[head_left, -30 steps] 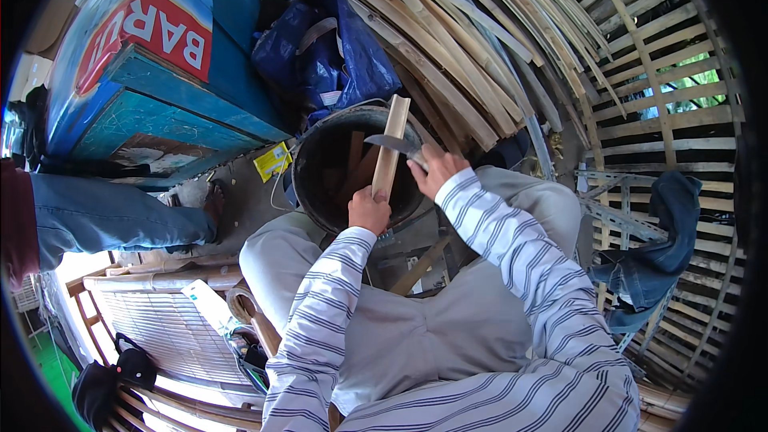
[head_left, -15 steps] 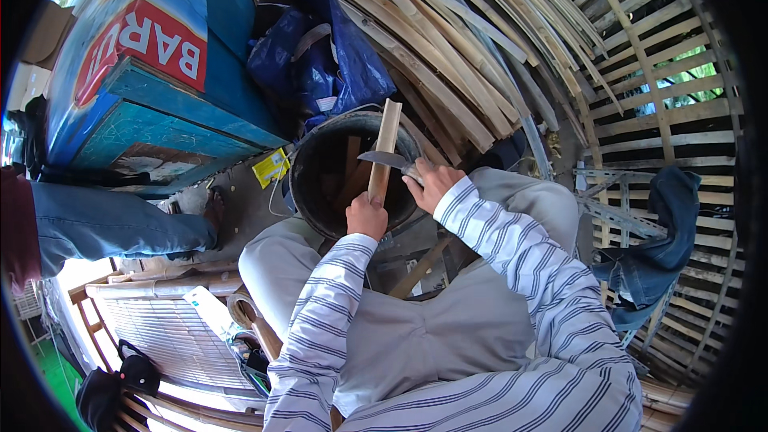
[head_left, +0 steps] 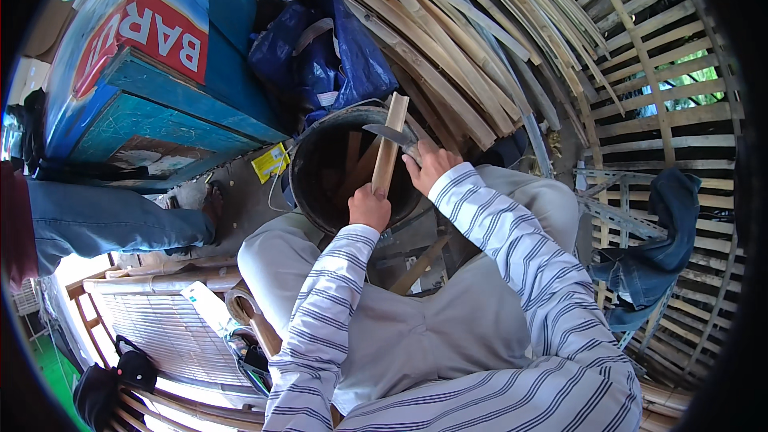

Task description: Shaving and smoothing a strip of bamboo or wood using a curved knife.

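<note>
My left hand (head_left: 370,207) is closed round the lower end of a short bamboo strip (head_left: 386,158), which stands up and leans slightly right over a dark bucket (head_left: 300,172). In my right hand (head_left: 433,168) is the handle of a knife; its curved grey blade (head_left: 386,133) lies across the strip's upper part, tip pointing left. The fingers wrap the handle and hide most of it. Inside the bucket lie several brown pieces of wood or bamboo (head_left: 353,152).
Behind the bucket sit a blue plastic bag (head_left: 352,72) and long bamboo strips (head_left: 448,56). A blue box (head_left: 184,124) and another person's leg (head_left: 120,220) are at left. A slatted bamboo wall (head_left: 640,120) and hanging jeans (head_left: 668,232) stand right; a bamboo bench (head_left: 168,328) is lower left.
The knife blade has slid up along the bamboo strip, my right hand rising with it. The strip has shifted slightly right and up.
</note>
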Available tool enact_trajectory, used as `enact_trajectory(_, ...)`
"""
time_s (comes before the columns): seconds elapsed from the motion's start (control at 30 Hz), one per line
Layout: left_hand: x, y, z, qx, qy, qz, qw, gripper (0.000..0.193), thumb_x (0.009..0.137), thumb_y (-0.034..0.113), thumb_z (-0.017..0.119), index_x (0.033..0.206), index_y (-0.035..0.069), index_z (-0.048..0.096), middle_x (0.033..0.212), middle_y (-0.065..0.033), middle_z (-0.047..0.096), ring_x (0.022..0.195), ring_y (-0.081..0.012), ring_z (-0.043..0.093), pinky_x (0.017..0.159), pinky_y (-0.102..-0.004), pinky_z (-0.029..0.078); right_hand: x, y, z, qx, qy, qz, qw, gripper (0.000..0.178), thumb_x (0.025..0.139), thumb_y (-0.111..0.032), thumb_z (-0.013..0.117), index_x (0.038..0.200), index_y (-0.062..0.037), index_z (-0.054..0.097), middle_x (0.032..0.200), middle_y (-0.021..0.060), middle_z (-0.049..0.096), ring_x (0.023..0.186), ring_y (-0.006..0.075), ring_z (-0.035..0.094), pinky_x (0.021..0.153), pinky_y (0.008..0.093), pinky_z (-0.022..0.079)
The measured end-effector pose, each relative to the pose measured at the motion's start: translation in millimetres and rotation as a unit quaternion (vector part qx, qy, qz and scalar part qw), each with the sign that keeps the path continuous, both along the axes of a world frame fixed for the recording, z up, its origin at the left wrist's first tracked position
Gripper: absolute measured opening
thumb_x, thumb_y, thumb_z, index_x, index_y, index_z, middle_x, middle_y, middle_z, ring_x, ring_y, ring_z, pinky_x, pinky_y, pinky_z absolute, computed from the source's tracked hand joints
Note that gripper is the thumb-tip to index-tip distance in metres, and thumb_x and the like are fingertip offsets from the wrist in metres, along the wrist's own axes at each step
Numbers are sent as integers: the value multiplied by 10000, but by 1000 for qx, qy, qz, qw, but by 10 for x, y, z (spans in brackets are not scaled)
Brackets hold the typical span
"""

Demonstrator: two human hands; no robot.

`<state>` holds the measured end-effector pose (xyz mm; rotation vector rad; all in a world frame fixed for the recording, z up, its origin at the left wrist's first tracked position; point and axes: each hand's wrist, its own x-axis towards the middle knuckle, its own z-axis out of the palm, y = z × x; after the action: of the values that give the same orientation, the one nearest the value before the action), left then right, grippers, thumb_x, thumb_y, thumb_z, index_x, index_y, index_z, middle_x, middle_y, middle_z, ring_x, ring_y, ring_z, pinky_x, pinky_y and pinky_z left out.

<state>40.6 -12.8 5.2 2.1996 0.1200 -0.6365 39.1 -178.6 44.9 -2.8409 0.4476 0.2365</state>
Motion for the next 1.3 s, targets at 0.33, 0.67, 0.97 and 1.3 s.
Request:
enact_trajectory(0.33, -130, 43, 22, 44, -30, -15, 998, 233, 872, 196, 561, 939, -10, 644, 914, -289, 638, 916, -470, 604, 836, -510, 476, -120, 122, 129, 3, 32, 65, 997, 393, 901, -436, 540, 1068, -82, 577, 728, 225, 664, 748, 393, 679, 675, 514, 541)
enact_trajectory(0.67, -171, 90, -84, 65, -40, -24, 997, 214, 861, 177, 562, 952, -2, 635, 916, -277, 640, 899, -476, 599, 839, -530, 462, -175, 125, 170, 20, 43, 133, 990, 375, 879, -418, 577, 1043, -81, 560, 699, 208, 660, 690, 411, 669, 678, 512, 544)
enact_trajectory(0.97, -228, 96, -97, 64, -50, -11, 997, 199, 842, 155, 566, 933, -9, 632, 902, -291, 636, 899, -481, 601, 840, -524, 471, -172, 13, 155, 10, 53, 169, 984, 396, 912, -425, 538, 1107, -82, 575, 753, 227, 668, 746, 400, 675, 661, 499, 544)
enact_trajectory(1.3, -204, 41, -82, 61, -32, -18, 997, 205, 839, 173, 583, 943, 11, 653, 897, -270, 645, 893, -460, 613, 828, -507, 482, 36, -136, 71, 3, -8, 15, 1000, 349, 893, -413, 566, 1070, -113, 588, 735, 198, 667, 730, 430, 656, 679, 519, 538)
